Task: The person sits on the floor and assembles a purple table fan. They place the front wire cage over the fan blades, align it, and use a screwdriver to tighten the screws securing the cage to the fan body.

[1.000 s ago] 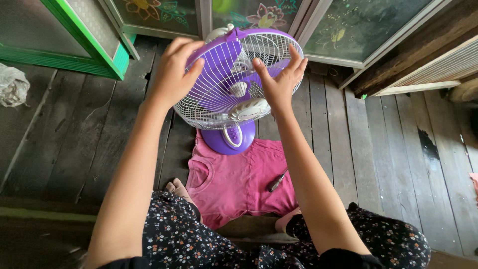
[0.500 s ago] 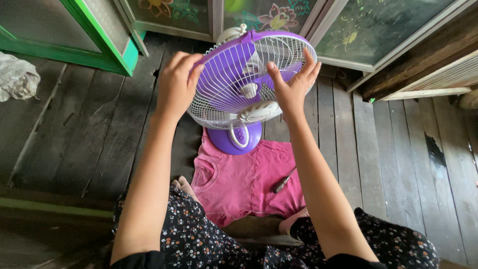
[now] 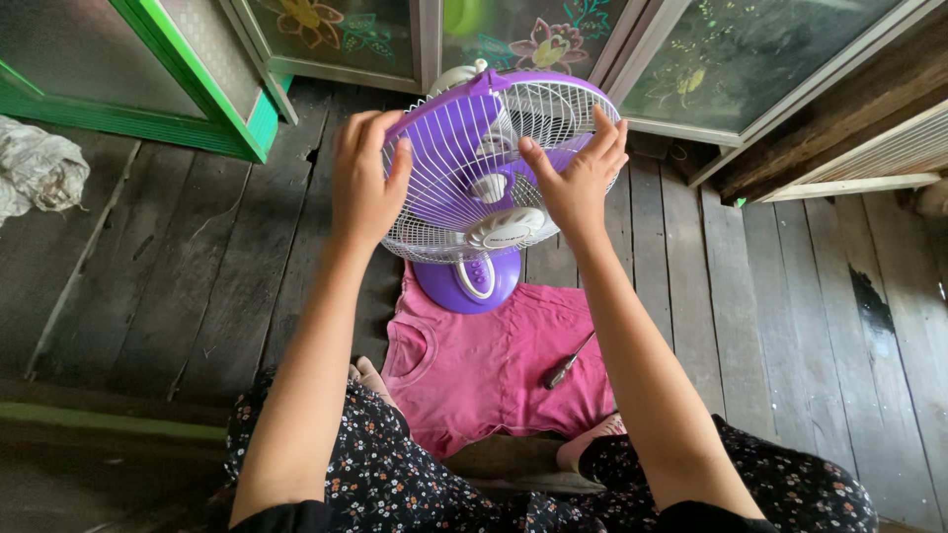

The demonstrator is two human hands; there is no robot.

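A purple table fan with a white wire grille stands on its round purple base, tilted up toward me. My left hand grips the left rim of the grille. My right hand lies spread against the right side of the grille, fingers on the wires. The base rests on the top edge of a pink shirt laid flat on the wooden floor. A screwdriver lies on the shirt's right part, near my right forearm.
Dark wooden floorboards run all around. Glass cabinet doors painted with flowers stand just behind the fan. A green-framed panel leans at the back left, and a crumpled white bag lies at the far left. My legs in flowered trousers are below.
The view has shifted slightly. My right hand has slid a little along the grille's right side; my left hand keeps its grip on the left rim.
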